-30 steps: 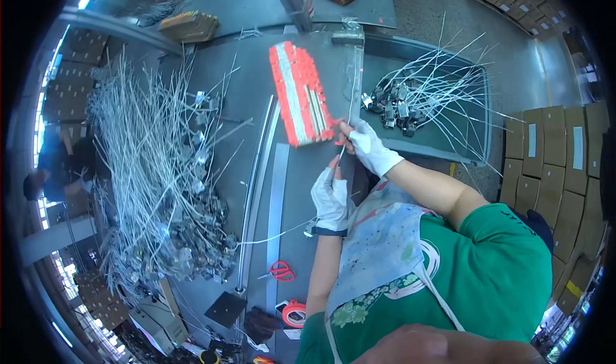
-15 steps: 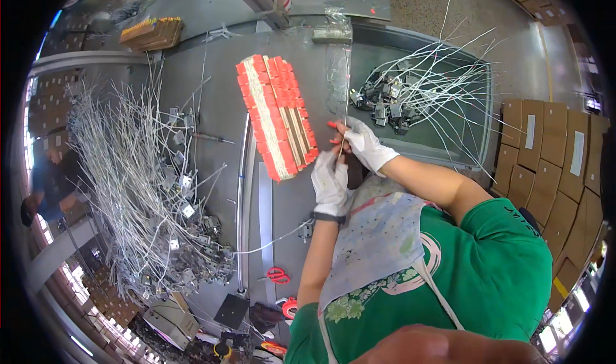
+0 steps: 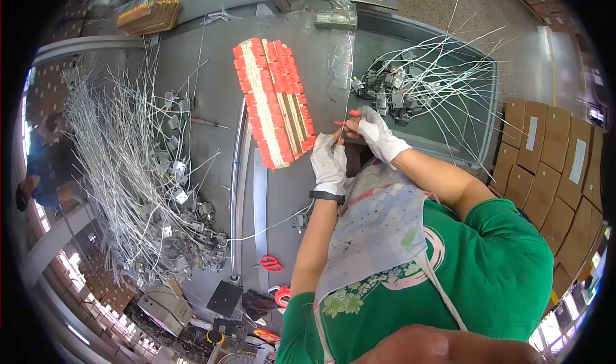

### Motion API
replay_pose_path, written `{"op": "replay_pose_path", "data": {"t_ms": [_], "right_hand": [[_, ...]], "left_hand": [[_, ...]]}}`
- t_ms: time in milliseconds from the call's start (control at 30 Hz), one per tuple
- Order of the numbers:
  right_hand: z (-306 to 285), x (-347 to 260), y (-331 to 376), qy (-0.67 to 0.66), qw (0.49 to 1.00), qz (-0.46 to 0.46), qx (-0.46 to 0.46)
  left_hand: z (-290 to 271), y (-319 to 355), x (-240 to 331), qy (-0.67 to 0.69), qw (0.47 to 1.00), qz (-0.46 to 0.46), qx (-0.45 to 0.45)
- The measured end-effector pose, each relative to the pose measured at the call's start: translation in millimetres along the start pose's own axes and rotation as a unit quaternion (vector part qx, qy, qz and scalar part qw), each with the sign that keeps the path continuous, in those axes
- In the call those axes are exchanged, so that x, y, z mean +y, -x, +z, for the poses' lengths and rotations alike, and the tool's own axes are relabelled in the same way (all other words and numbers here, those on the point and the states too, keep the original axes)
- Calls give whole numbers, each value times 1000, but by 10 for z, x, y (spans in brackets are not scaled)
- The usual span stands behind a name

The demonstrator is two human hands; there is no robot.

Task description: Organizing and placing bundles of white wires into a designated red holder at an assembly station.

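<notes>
Mid-frame, I see the white-gloved left hand (image 3: 330, 165) pinching thin pale wire (image 3: 348, 94), white-gloved right hand (image 3: 380, 137) a small red strip (image 3: 340, 123); loose fingers could let it skew.

White labels (image 3: 577, 160) on brown cartons (image 3: 556, 130), nothing legible on them or elsewhere

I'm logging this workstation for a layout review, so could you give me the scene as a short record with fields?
Left hand: white-gloved, fingertips at a thin pale wire; exact grip too small to tell
Right hand: white-gloved, beside the left, small red pieces at its fingertips
Ahead, left of hands: red-and-cream bundle
Far left: large heap of pale wires with metal parts
Right: grey tray holding more wires with metal parts
Near left forearm: red-handled scissors
</notes>
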State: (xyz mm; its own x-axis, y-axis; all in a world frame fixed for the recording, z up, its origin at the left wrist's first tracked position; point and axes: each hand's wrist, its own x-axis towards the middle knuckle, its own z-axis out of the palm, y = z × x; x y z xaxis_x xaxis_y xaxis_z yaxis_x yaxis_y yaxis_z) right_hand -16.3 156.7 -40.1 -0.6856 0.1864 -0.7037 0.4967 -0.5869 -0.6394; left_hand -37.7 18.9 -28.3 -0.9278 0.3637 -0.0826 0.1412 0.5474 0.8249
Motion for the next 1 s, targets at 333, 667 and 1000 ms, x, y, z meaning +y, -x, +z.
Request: {"op": "replay_pose_path", "data": {"t_ms": [333,667,1000], "right_hand": [[151,-177,199,118,988,-98,-17],[397,-237,985,-10,962,-213,-170],[717,-279,1509,-40,936,-330,-117]], "left_hand": [[-113,143,225,43,997,21,57],[-943,586,669,102,990,75,59],[-1125,869,772,31,964,254,71]]}}
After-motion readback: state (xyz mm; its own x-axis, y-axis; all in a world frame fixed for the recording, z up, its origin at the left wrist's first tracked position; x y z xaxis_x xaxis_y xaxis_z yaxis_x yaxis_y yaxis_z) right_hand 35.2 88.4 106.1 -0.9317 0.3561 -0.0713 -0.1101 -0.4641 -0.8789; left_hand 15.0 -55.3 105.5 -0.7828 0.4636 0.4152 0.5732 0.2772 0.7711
